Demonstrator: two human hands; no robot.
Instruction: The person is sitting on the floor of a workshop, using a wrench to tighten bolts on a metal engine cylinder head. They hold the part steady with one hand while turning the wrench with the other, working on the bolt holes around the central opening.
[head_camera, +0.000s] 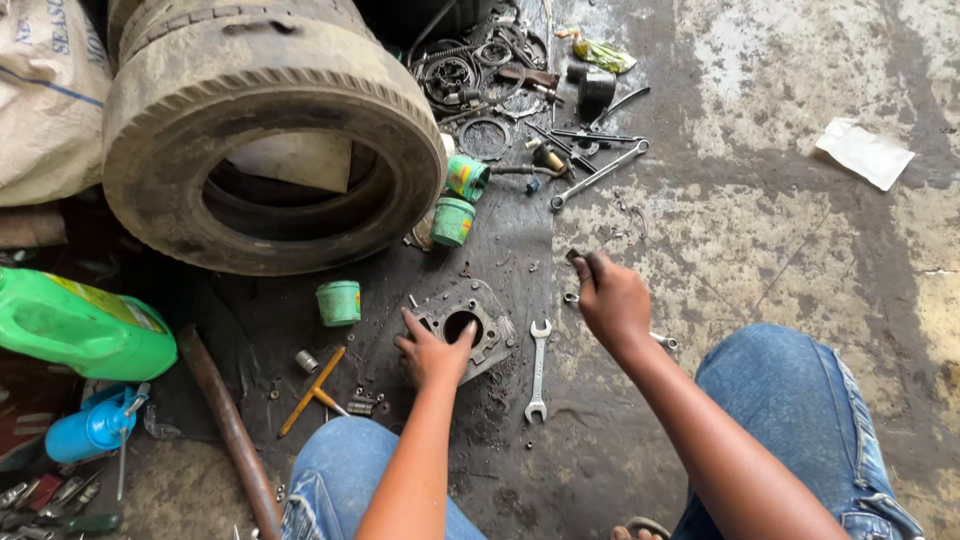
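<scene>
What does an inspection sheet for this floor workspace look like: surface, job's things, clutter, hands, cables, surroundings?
Surface: stained concrete floor, dark oily patch under the parts.
Job's things: metal engine part with a round bore, flat on the floor; spanner beside it.
Clutter: green tubs, rings, long wrench, loose bolts.
Hands: left hand rests on the engine part; right hand grips a small dark tool, kind unclear.
Cables: nothing seen.
Surroundings: worn tyre, green jug, sack, rusty pipe.
</scene>
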